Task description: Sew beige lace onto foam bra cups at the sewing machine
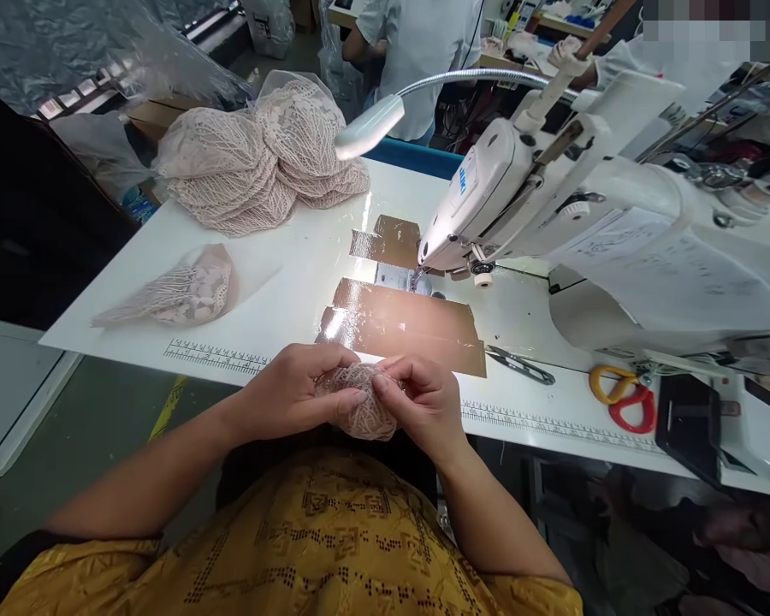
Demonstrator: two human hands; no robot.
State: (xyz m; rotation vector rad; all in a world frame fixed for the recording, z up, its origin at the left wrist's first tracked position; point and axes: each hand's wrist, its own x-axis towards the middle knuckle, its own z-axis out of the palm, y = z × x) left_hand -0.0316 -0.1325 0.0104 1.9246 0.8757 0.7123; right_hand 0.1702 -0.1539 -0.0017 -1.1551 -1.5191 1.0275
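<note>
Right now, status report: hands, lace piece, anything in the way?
Left hand and right hand both gripping the lace piece. Piece held at the table's near edge. Black snips off to the right, not touching either hand.

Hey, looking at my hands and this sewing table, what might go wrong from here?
The lace piece is between your left hand and right hand; its open mesh might snag or stretch if pulled hard.

The black snips lie beside your right hand, tips toward it, so a careless sideways move might nick you.

The scissors with yellow and red handles rest near the front edge of the table and could get knocked off.
</note>
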